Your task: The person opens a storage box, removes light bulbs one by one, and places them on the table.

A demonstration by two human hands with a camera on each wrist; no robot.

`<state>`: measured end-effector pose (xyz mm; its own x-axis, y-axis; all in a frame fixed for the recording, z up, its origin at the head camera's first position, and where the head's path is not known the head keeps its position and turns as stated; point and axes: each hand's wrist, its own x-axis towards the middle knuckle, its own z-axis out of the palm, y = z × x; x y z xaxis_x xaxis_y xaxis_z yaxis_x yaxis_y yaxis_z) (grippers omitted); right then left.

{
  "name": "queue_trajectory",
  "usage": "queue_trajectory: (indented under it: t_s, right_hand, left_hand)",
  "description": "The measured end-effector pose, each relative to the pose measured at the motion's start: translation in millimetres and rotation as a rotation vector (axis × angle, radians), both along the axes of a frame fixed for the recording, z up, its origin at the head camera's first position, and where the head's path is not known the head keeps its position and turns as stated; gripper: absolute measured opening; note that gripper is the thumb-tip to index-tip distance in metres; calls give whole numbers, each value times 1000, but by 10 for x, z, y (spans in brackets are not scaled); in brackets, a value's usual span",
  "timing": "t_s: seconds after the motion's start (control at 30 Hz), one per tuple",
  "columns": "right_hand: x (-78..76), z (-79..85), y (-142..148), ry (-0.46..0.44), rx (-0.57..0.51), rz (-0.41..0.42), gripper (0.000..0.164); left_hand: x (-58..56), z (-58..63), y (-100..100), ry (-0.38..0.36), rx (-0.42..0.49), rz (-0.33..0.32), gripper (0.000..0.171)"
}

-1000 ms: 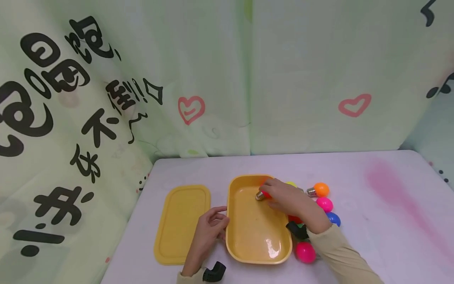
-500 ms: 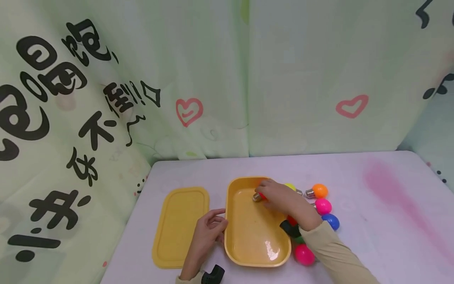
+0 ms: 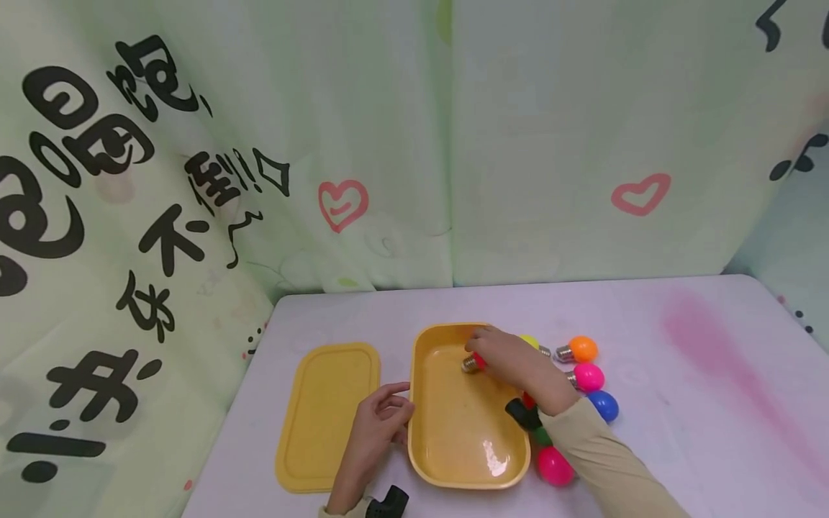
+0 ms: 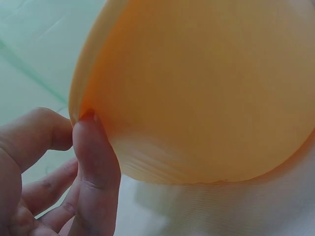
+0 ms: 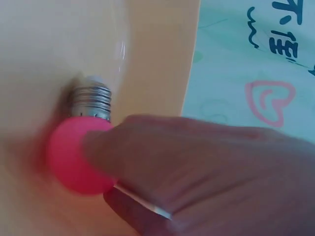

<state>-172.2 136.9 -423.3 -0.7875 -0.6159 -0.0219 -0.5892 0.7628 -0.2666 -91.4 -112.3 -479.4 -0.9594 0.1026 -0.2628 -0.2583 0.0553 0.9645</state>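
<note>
A deep yellow plastic container (image 3: pixel 453 432) stands on the table, opening upward. My left hand (image 3: pixel 376 428) is at its left side; in the left wrist view, thumb and forefinger pinch the container's rim (image 4: pixel 91 59). Inside the container, near its far end, my right hand (image 3: pixel 512 360) holds a red light bulb (image 3: pixel 479 361). Seen from the right wrist, the bulb (image 5: pixel 74 157) lies against the container floor with its silver screw base toward the far wall, and the fingers are on its round globe. The fingertips on the bulb's other side are partly hidden.
A flat yellow lid (image 3: pixel 330 417) lies left of the container. Along the container's right side lie several coloured bulbs, among them an orange bulb (image 3: pixel 584 350), a blue bulb (image 3: pixel 604 406) and a pink bulb (image 3: pixel 555 466). A printed curtain (image 3: pixel 531 144) hangs behind the table.
The right wrist and forearm have shifted a little left, uncovering more of the bulbs beside the container. The right hand stays on the red bulb, and the left hand keeps its place at the rim.
</note>
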Motion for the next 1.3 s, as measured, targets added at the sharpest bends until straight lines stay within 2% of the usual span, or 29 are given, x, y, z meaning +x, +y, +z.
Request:
queue_trajectory:
  t_s: [0.1, 0.33, 0.6, 0.93, 1.2, 1.3]
  right_hand:
    - [-13, -33, -3, -3, -3, 16, 8]
    - [-19, -54, 1, 0, -1, 17, 8]
    - [6, 60, 66, 27, -13, 35, 10]
    - [191, 219, 203, 7, -50, 16, 24]
    - [351, 352, 382, 73, -101, 38, 29]
    - [413, 398, 473, 69, -121, 34, 32]
  left_hand:
    - [9, 5, -3, -3, 0, -2, 42]
    - [20, -5, -7, -14, 11, -8, 42]
    - [16, 8, 8, 4, 7, -12, 43]
    - [27, -18, 4, -15, -8, -10, 43]
    - [16, -22, 2, 3, -7, -10, 43]
    - [-3, -25, -1, 9, -12, -7, 42]
